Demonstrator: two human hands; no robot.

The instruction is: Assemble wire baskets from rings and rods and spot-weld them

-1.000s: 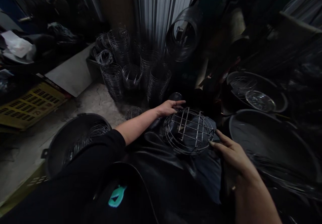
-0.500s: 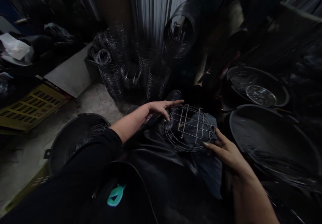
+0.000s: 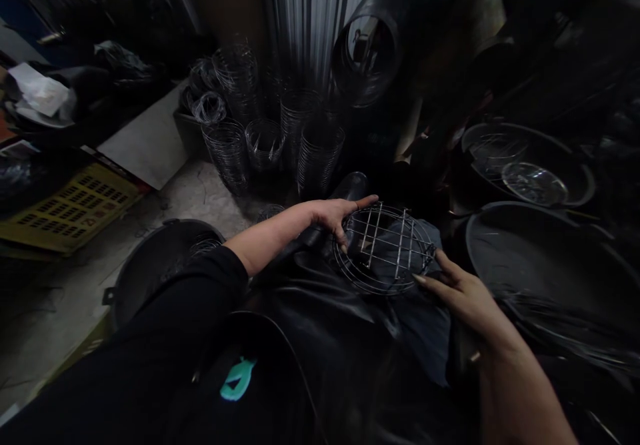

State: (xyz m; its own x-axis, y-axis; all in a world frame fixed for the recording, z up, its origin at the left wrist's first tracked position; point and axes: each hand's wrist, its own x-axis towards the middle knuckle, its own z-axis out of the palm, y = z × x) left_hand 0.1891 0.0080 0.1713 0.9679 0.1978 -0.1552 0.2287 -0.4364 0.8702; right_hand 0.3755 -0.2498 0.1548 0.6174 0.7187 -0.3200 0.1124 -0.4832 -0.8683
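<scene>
Yellow crate [image 3: 60,208] far left, then black tub [image 3: 155,251]. Ring stacks [image 3: 320,158] beyond. Left hand [image 3: 336,217]: thumb and fingers spread apart at left edge of wire rack [image 3: 385,251], held over lap [image 3: 345,345]. Right hand [image 3: 463,291]: fingers clamped on right rim. Basins [image 3: 545,251] crowd right side.

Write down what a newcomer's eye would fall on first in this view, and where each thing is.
Probably the round wire rack near the middle, with the left hand spread at its far left edge and the right hand at its right edge. Next, perhaps, come two spots of colour: the turquoise mark low and left of centre, and the yellow crate at the left.
</scene>
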